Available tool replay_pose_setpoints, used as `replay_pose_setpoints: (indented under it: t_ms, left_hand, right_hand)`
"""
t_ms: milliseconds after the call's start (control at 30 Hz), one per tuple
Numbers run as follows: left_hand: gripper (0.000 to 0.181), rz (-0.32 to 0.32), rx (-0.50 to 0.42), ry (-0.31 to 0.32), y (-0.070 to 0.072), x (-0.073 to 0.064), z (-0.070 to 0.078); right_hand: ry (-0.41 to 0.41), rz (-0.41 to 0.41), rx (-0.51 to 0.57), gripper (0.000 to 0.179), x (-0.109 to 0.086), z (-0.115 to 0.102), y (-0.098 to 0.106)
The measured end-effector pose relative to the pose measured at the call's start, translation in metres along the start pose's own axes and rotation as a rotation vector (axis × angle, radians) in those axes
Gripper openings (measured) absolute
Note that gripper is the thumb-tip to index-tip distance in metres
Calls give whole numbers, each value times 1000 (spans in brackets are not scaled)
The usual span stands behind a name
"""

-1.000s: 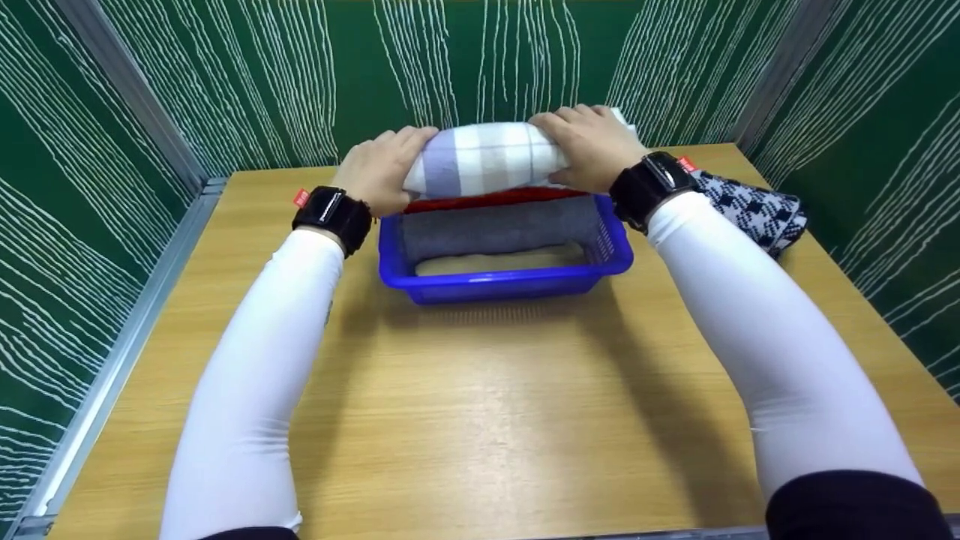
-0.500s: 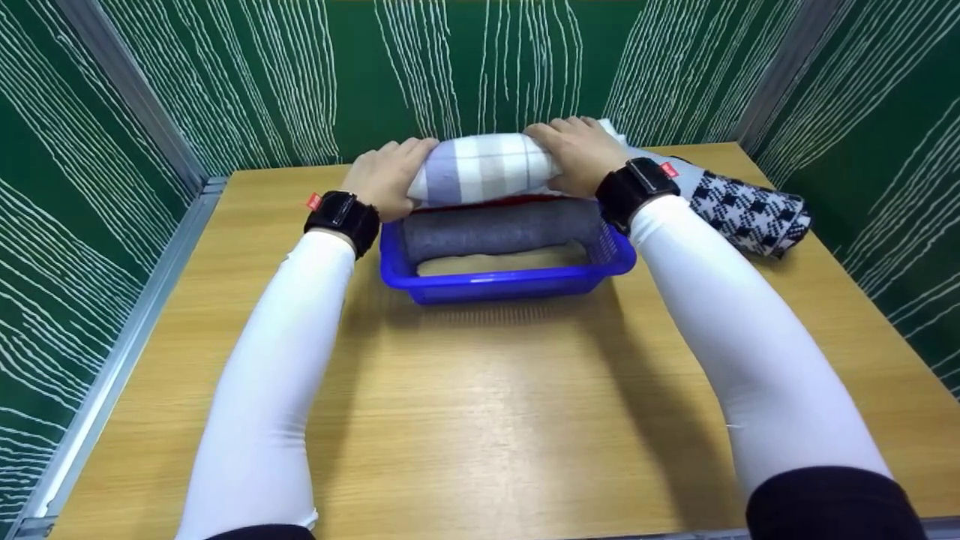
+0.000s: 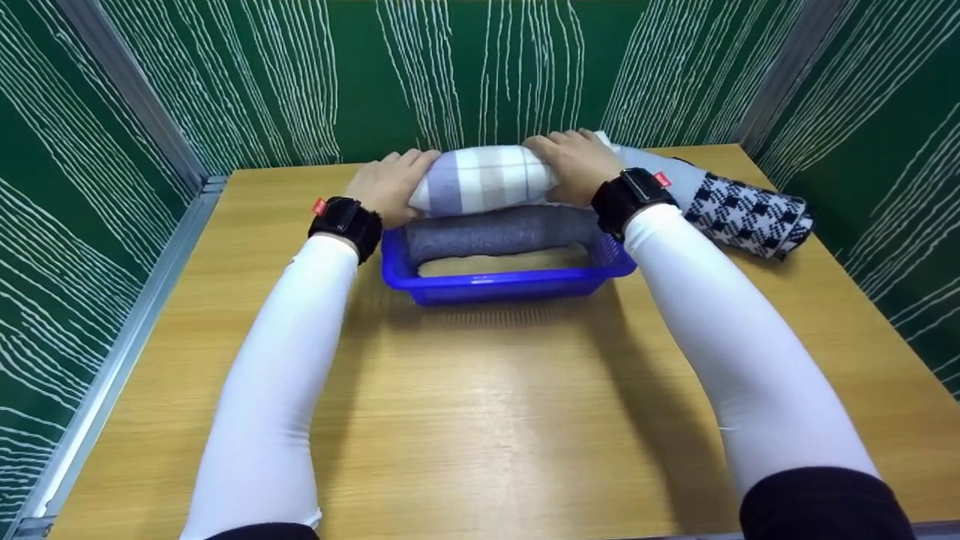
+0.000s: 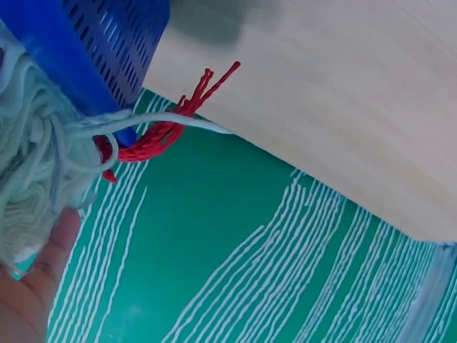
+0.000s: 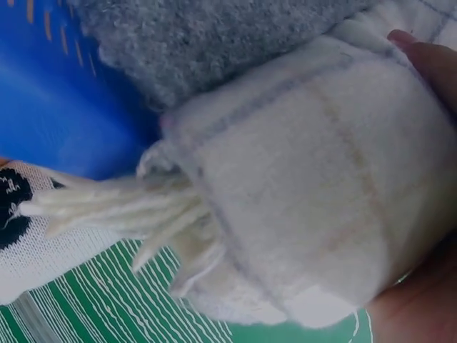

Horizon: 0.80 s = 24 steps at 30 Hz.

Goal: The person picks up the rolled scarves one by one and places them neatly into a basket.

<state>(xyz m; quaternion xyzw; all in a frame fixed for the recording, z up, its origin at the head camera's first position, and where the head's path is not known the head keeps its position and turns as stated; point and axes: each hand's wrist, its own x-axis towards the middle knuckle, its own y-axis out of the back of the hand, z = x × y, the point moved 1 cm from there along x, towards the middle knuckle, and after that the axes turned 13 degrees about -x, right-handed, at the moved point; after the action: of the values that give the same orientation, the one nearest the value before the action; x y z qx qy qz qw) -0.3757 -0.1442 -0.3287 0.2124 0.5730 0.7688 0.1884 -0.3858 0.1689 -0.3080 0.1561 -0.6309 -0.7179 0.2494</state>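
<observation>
Both hands hold a rolled plaid scarf [image 3: 484, 180], white with lilac and beige bands, over the back of a blue plastic basket [image 3: 510, 280]. My left hand [image 3: 390, 187] grips its left end, and my right hand [image 3: 571, 166] grips it toward the right. Pale fringe [image 5: 121, 204] hangs from the scarf's end in the right wrist view. A grey fuzzy roll [image 3: 495, 232] and a beige roll [image 3: 502, 262] lie in the basket. Red fringe [image 4: 161, 136] pokes out beside the basket in the left wrist view; the red cloth itself is hidden behind the scarf.
A light grey roll with a black-and-white houndstooth end [image 3: 750, 214] lies on the wooden table [image 3: 480, 405] to the right of the basket. Green walls [image 3: 360, 82] with white wavy lines and metal posts enclose the table's back and sides.
Both hands have lowered the plaid scarf toward the back of the basket. The red strip seen beneath it earlier is now covered in the head view. Both rolls in front remain in place.
</observation>
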Motion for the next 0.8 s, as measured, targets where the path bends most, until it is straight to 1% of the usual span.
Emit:
replay_pose_setpoints:
  t_ms: [167, 300, 400, 500, 633, 800]
  left_hand:
    - [94, -15, 2, 7, 0, -2, 2]
    - [100, -29, -8, 20, 2, -5, 1]
    - [101, -51, -16, 38, 3, -5, -1]
    - [98, -68, -24, 57, 6, -6, -4]
    - [95, -77, -29, 65, 10, -7, -5]
    - [90, -78, -28, 65, 11, -7, -4]
  right_hand:
    - [-21, -31, 12, 90, -3, 4, 0]
    - [-37, -84, 17, 99, -7, 10, 5]
    - [-48, -130, 13, 106, -12, 16, 9]
    - [-60, -149, 10, 110, -17, 21, 11]
    - [-75, -133, 3, 107, -20, 26, 10]
    - [-75, -108, -19, 92, -19, 26, 6]
